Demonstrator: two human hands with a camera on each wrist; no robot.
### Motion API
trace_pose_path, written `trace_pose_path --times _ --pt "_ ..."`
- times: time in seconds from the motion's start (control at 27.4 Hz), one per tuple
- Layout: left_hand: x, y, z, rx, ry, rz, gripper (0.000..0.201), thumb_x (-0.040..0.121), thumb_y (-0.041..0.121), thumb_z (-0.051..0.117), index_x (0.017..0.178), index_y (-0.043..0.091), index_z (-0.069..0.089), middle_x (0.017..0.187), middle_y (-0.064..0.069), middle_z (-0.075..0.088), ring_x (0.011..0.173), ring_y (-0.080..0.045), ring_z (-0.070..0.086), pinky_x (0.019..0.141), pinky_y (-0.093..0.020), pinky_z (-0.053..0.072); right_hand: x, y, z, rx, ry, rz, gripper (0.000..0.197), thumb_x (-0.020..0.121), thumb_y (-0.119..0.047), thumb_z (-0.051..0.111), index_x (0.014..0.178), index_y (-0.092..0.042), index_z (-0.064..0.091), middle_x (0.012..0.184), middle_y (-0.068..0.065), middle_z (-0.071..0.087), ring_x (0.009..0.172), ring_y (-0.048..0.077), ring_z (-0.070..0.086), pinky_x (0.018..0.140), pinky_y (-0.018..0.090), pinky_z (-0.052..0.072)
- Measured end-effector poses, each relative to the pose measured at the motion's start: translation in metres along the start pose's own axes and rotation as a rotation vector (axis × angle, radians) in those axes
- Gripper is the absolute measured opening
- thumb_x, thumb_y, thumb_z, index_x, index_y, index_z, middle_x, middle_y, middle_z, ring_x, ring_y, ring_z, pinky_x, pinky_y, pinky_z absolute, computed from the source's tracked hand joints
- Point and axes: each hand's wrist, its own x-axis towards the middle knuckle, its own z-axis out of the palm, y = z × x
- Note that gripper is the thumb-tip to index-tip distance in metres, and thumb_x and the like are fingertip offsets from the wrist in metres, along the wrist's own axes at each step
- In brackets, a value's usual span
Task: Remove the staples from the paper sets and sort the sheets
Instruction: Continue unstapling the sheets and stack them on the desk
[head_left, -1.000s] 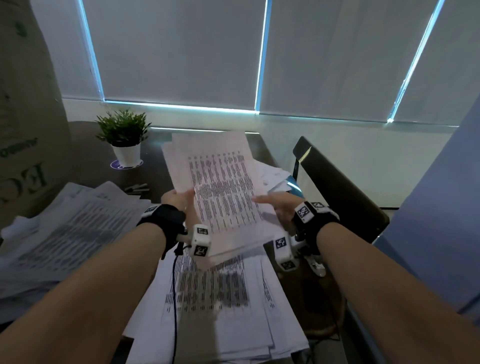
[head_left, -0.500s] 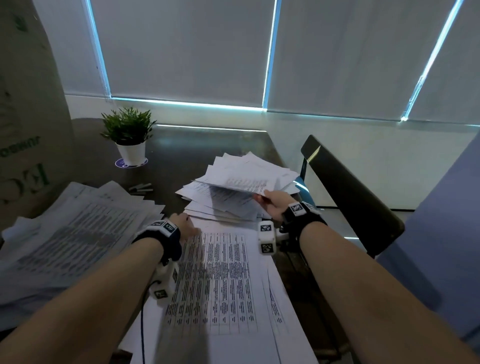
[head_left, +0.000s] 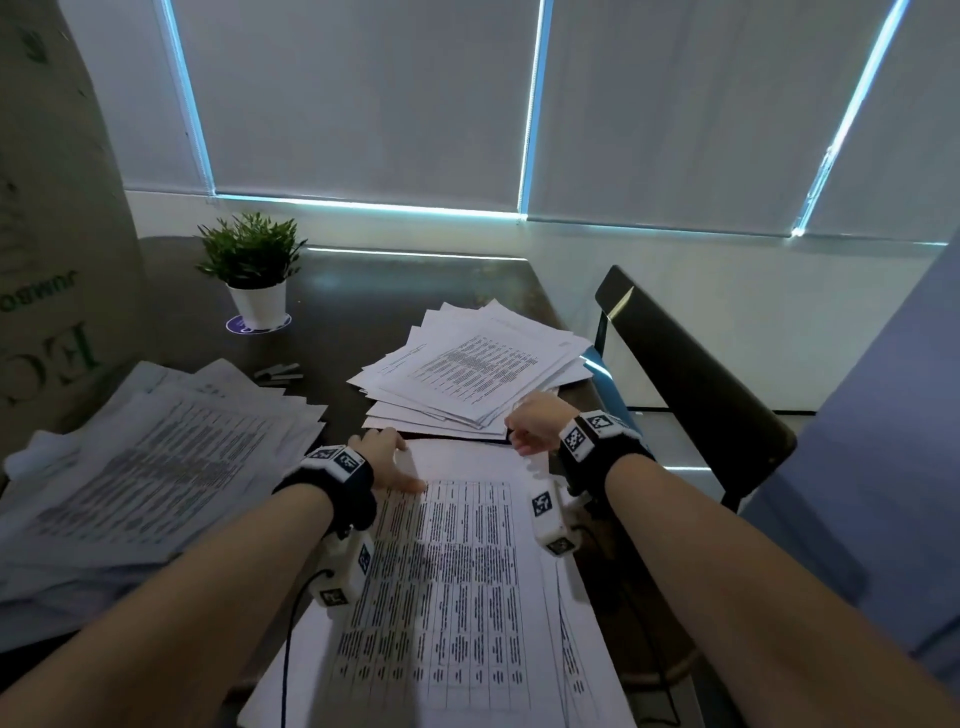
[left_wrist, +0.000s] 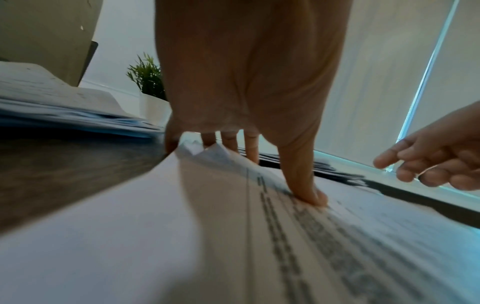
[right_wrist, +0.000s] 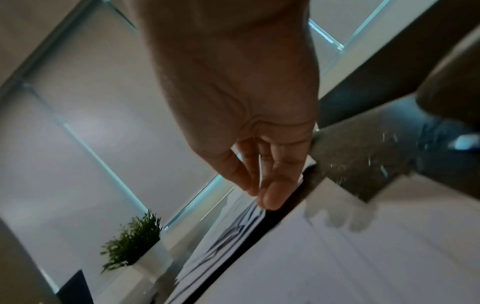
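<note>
Half a second ago the right hand (head_left: 535, 423) was laying a sheaf onto the far paper pile (head_left: 480, 366); now that sheaf lies on the pile and the hand hangs just above its near edge, fingers loosely curled and holding nothing. The left hand (head_left: 387, 460) stays on the near paper set (head_left: 457, 587) on the counter (head_left: 358, 306), thumb (left_wrist: 306, 185) pressing the printed page while the fingertips lift its far left corner (left_wrist: 205, 150). Another heap of sheets (head_left: 145, 457) lies to the left.
</note>
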Motion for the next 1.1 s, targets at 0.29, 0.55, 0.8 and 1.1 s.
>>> trace_pose_path --times 0.29,0.55,0.8,1.1 --pt "-0.030 0.029 0.018 0.026 0.117 0.036 0.037 0.088 0.040 0.047 0.124 0.033 0.047 0.137 -0.009 0.034 0.131 -0.033 0.028 0.108 -0.050 0.023 -0.030 0.023 -0.056 -1.025 0.237 -0.061 0.051 0.083 -0.030 0.070 0.128 -0.010 0.057 0.129 0.010 0.058 0.115 0.034 0.058 0.097 0.047 0.051" --pt "-0.055 0.047 0.009 0.134 -0.085 0.005 0.039 0.092 0.045 0.050 0.125 0.025 0.048 0.144 -0.014 0.025 0.131 -0.037 0.033 0.107 -0.043 0.032 -0.088 0.046 -0.071 -1.215 -0.053 0.158 0.053 0.082 -0.034 0.076 0.129 -0.021 0.055 0.118 0.002 0.056 0.108 0.023 0.057 0.089 0.036 0.051" --pt "-0.054 0.039 0.031 0.248 -0.113 -0.073 0.114 0.071 0.086 0.040 0.152 0.016 0.002 0.160 -0.013 -0.001 0.145 -0.034 0.014 0.115 -0.051 0.020 -0.090 0.063 -0.062 -1.304 -0.095 0.089 0.056 0.095 -0.014 0.056 0.148 -0.025 0.042 0.151 0.004 0.041 0.134 0.025 0.043 0.106 0.035 0.040" --pt "-0.058 0.029 0.035 0.194 -0.103 -0.085 0.134 0.062 0.093 0.037 0.150 0.005 -0.012 0.158 -0.016 -0.013 0.147 -0.030 -0.005 0.119 -0.050 0.008 -0.103 0.033 -0.049 -0.915 0.118 -0.224 0.049 0.100 -0.028 0.049 0.148 -0.021 0.040 0.144 0.009 0.050 0.128 0.027 0.050 0.104 0.035 0.040"
